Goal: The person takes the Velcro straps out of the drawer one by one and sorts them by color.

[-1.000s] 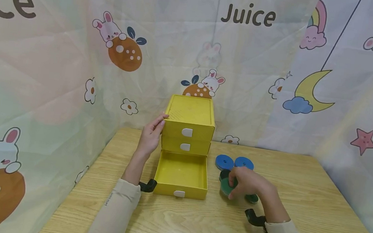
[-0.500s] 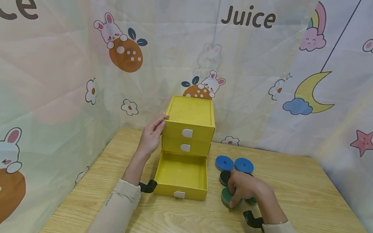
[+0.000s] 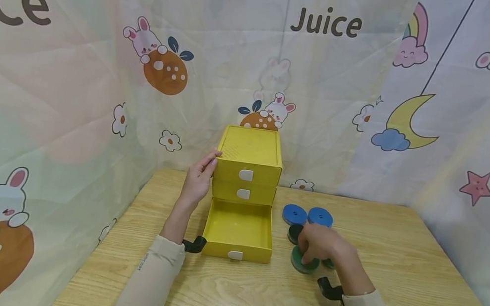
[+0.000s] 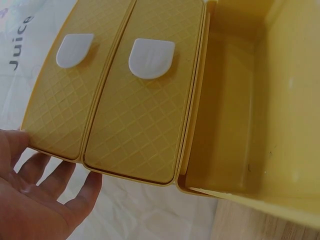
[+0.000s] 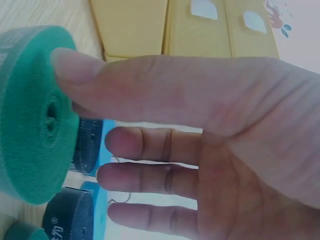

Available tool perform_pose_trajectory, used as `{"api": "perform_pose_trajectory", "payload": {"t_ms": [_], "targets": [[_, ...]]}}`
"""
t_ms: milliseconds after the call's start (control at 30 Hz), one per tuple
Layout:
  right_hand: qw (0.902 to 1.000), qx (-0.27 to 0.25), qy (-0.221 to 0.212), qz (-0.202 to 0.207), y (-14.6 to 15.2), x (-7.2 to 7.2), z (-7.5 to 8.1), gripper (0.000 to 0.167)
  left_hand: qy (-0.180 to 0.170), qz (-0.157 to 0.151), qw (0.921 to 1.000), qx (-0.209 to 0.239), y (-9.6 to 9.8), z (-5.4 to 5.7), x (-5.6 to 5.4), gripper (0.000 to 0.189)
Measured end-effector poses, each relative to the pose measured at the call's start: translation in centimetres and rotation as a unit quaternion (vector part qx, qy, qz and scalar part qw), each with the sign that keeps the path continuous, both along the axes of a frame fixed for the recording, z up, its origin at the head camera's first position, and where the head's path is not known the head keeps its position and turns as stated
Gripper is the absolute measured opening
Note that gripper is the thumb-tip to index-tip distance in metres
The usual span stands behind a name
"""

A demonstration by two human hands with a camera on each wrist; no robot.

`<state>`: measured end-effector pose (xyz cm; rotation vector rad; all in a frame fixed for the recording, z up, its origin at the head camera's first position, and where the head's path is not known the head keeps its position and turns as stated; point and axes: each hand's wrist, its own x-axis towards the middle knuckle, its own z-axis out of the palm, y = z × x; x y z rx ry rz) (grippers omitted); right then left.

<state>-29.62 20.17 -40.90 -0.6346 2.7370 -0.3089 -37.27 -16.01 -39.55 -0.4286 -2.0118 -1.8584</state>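
My left hand (image 3: 197, 182) rests its fingertips against the upper left corner and side of a yellow drawer cabinet (image 3: 252, 146). The bottom drawer (image 3: 237, 224) is pulled out and holds nothing; the two above are closed. My right hand (image 3: 323, 242) is over a green roll of tape (image 5: 37, 150) lying flat on the table. Its thumb (image 5: 80, 70) touches the roll's fuzzy face, while the other visible fingers extend apart from it. The index finger is mostly hidden behind the thumb. Another green roll (image 3: 329, 263) lies partly under the hand.
Two blue rolls (image 3: 295, 214) lie behind the right hand, with a black roll (image 3: 295, 233) in front of them. Another black roll (image 5: 67, 212) shows in the right wrist view. A printed cloth (image 3: 218, 70) hangs behind the wooden table (image 3: 395, 258).
The green roll came down toward me with my right hand and now lies on the table. The right thumb has since drawn back from its near edge. My left hand stays put.
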Motion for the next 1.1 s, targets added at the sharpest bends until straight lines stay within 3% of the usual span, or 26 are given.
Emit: {"api": "perform_pose_trajectory", "payload": {"t_ms": [133,233,400,600,800,1100], "targets": [[0.9998,-0.018,0.001,0.002,0.2,0.1,0.5,0.018,-0.001,0.003,1.0,-0.002,0.0,0.0,0.0,0.034],[0.9973,-0.059,0.005,0.045,0.2,0.1,0.8,0.013,-0.001,0.0,1.0,0.0,0.0,0.0,0.0,0.034],[0.9769,-0.162,0.017,0.138,-0.8,-0.1,1.2,0.009,0.001,-0.006,1.0,0.005,0.0,0.0,0.0,0.035],[0.9569,-0.239,0.026,0.163,-3.4,0.3,0.9,0.018,0.002,-0.002,1.0,0.003,-0.1,-0.1,0.0,0.035],[0.947,-0.253,0.055,0.19,-5.6,0.8,0.3,0.026,0.001,-0.001,1.0,0.0,-0.1,-0.1,0.0,0.035],[0.9499,-0.226,0.096,0.194,-8.0,2.0,0.0,0.019,0.001,-0.004,1.0,0.001,0.0,-0.2,-0.1,0.035]]}}
